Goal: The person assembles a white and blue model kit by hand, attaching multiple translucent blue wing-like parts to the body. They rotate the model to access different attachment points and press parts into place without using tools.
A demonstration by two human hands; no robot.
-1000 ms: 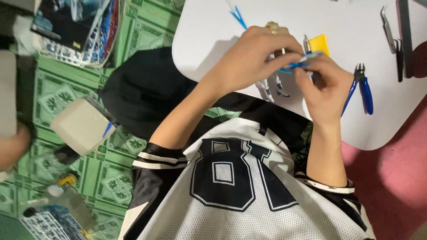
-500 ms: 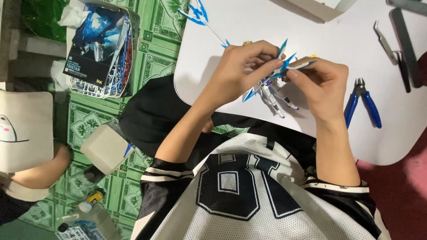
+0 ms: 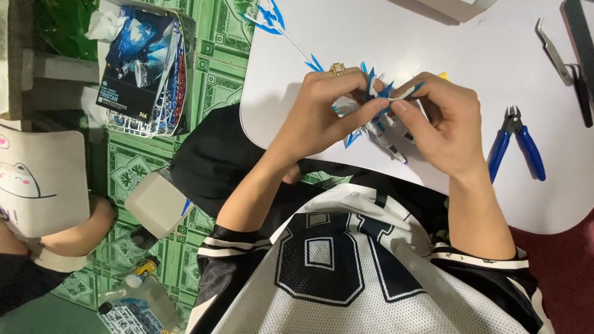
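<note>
Head view: a blue-and-black model kit box (image 3: 143, 65) lies on the green patterned floor (image 3: 213, 55) at far left, white part frames beneath it. On the white table (image 3: 433, 37), both hands pinch a blue-and-white model figure (image 3: 378, 120): left hand (image 3: 325, 111) and right hand (image 3: 442, 124) closed around it. Blue-handled nippers (image 3: 516, 145) lie right; bare tabletop stretches beyond.

Glossy, seemingly plastic model (image 3: 378, 127); matt table (image 3: 433, 43)

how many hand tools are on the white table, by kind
blue-handled cutters: 1
metal tweezers: 1
dark flat tool by the right edge: 1, kind unclear
total: 3
</note>
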